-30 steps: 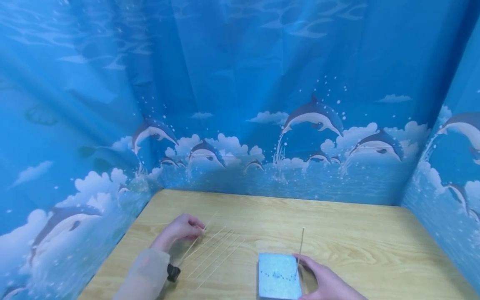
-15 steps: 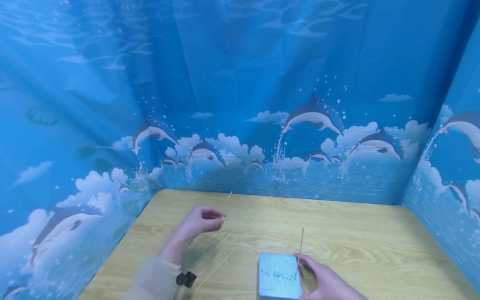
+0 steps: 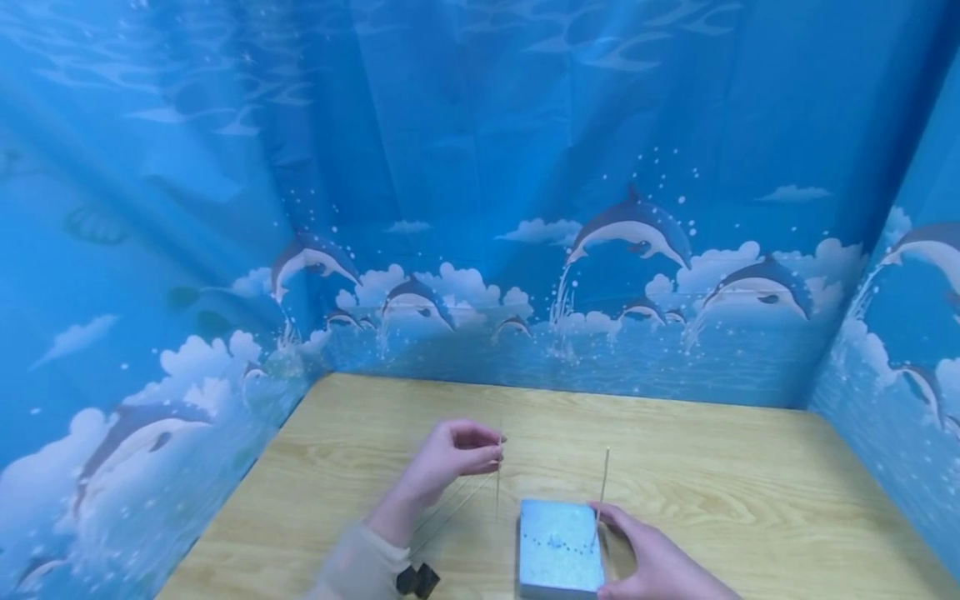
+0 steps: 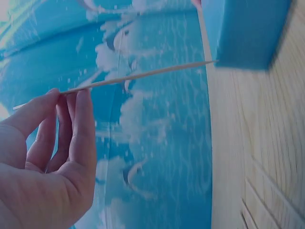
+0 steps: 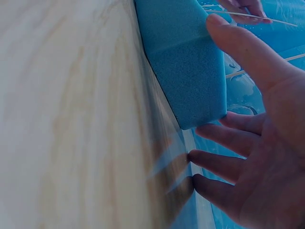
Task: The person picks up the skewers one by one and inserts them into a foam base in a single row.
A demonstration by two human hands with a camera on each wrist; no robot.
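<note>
My left hand [image 3: 452, 460] pinches a thin wooden skewer [image 4: 147, 73] between thumb and fingertips, above the table and left of a blue foam block [image 3: 551, 568]. In the head view the skewer hangs nearly upright; its pointed end shows in the left wrist view. The block lies on the table with a row of small dark holes across its top. My right hand [image 3: 651, 557] holds it from the right, thumb at the near corner and fingers on the far side. Another skewer [image 3: 604, 487] stands upright in the block, close to its right edge.
Several loose skewers [image 3: 461, 510] lie slantwise on the wood-grain table [image 3: 712, 467], partly hidden by the left forearm. A blue curtain [image 3: 465, 167] printed with dolphins encloses the table at the back and sides. A black strap piece [image 3: 417, 580] sits at the left wrist.
My left hand has lifted one skewer from the loose ones and carried it right towards the block, turning it from slanted to nearly upright. The right hand and the block stay in place.
</note>
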